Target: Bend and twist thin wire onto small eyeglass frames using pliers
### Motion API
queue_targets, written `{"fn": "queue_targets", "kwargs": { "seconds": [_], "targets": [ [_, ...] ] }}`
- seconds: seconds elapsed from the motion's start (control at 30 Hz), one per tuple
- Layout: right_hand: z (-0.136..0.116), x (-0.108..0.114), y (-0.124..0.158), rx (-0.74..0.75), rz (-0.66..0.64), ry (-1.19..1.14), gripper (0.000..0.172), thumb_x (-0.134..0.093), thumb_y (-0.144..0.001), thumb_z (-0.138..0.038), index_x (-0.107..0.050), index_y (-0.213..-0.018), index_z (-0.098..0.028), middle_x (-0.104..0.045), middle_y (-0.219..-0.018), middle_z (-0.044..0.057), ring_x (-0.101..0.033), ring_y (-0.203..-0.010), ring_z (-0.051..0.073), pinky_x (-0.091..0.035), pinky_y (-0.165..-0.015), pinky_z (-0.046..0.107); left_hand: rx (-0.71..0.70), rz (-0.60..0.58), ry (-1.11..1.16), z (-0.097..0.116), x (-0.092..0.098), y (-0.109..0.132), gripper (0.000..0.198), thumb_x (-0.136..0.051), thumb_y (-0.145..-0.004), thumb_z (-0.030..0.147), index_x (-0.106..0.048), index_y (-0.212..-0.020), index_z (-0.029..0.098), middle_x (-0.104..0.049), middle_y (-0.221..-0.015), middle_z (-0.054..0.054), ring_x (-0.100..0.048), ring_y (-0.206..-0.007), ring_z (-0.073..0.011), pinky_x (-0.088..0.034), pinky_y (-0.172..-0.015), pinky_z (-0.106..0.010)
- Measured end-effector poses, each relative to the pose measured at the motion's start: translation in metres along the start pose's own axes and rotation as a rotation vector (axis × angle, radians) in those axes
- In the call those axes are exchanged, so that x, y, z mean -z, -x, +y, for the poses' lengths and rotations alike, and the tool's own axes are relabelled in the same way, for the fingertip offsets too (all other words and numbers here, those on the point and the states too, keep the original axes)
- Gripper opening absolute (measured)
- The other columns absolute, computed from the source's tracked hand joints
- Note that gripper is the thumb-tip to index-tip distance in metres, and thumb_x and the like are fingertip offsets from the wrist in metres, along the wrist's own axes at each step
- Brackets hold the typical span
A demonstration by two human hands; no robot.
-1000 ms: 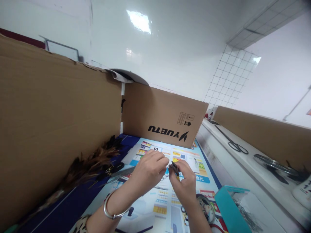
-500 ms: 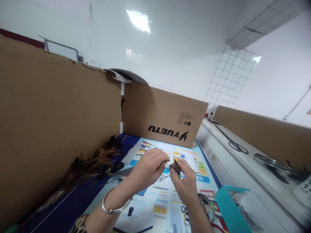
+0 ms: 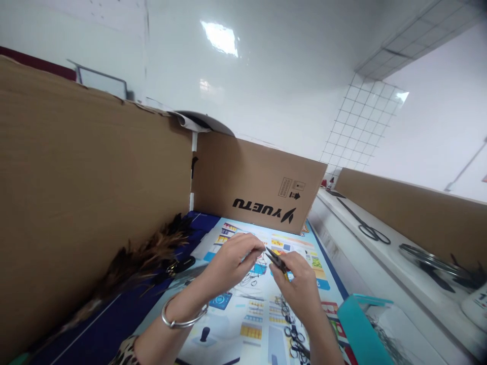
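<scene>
My left hand (image 3: 236, 257), with a silver bangle on its wrist, is closed in a pinch at the centre; what sits between its fingertips is too small to name. My right hand (image 3: 299, 281) is wrapped round dark-jawed pliers (image 3: 278, 261) with a yellowish handle. The jaws point up and left, close to my left fingertips. Thin dark wire (image 3: 249, 279) lies or hangs below the hands, over a printed colourful mat (image 3: 251, 319). Small black rings or loops (image 3: 294, 334) lie beside my right forearm.
Brown feathers (image 3: 152, 248) lie on the left by a cardboard wall (image 3: 95, 167). Another cardboard panel (image 3: 258, 177) stands behind. A teal box (image 3: 361, 329) of thin metal pieces sits at right; scissors (image 3: 373, 233) lie on a white ledge (image 3: 346, 208).
My right hand has shifted right, and the pliers now tilt left with their tips near my left fingertips. My left hand has barely moved.
</scene>
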State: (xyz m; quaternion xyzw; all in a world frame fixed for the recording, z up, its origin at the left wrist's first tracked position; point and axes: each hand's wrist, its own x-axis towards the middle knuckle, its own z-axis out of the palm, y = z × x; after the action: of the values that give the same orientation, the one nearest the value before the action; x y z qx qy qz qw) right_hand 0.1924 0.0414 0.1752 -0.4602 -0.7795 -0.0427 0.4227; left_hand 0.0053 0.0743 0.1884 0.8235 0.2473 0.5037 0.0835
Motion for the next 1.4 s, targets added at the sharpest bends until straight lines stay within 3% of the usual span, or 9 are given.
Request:
{"fn": "queue_targets", "kwargs": {
  "seconds": [0.23, 0.47, 1.03, 1.4],
  "targets": [
    [0.0012, 0.0059, 0.0031, 0.039, -0.064, 0.203, 0.011, -0.050, -0.081, -0.026, -0.059, -0.081, -0.019, -0.053, -0.074, 0.005, -0.049, -0.075, 0.018, -0.040, -0.067, 0.030, -0.044, 0.030, -0.051, 0.0017, 0.0054, 0.0003, 0.015, -0.045, -0.084, 0.012, -0.058, -0.090, 0.016, -0.063, -0.085, -0.006, -0.055, -0.083, -0.0173, -0.041, -0.077, -0.033],
    [0.0021, 0.0035, 0.0051, 0.066, -0.040, 0.320, 0.009, -0.050, -0.079, -0.023, -0.058, -0.076, -0.019, -0.052, -0.072, 0.005, -0.048, -0.072, 0.017, -0.038, -0.064, 0.027, -0.077, -0.003, -0.080, 0.0051, 0.0056, 0.0007, 0.017, -0.043, -0.085, 0.012, -0.059, -0.088, 0.016, -0.063, -0.082, -0.006, -0.055, -0.079, -0.0165, -0.041, -0.075, -0.032],
    [-0.0013, 0.0004, 0.0056, 0.061, -0.067, 0.404, 0.013, -0.048, -0.079, -0.023, -0.055, -0.069, -0.018, -0.050, -0.069, 0.004, -0.046, -0.070, 0.016, -0.033, -0.062, 0.027, -0.113, 0.019, -0.085, 0.0022, 0.0037, 0.0037, 0.019, -0.043, -0.083, 0.006, -0.058, -0.088, 0.016, -0.062, -0.083, -0.005, -0.053, -0.079, -0.0163, -0.040, -0.075, -0.033],
    [-0.0029, -0.0031, 0.0068, 0.052, -0.018, 0.331, 0.014, -0.048, -0.080, -0.024, -0.055, -0.070, -0.017, -0.051, -0.069, 0.004, -0.046, -0.069, 0.016, -0.034, -0.062, 0.026, -0.129, 0.109, -0.013, 0.0070, 0.0020, 0.0027, 0.016, -0.046, -0.081, 0.005, -0.057, -0.087, 0.015, -0.061, -0.080, -0.005, -0.052, -0.076, -0.0160, -0.041, -0.072, -0.032]
  ]
}}
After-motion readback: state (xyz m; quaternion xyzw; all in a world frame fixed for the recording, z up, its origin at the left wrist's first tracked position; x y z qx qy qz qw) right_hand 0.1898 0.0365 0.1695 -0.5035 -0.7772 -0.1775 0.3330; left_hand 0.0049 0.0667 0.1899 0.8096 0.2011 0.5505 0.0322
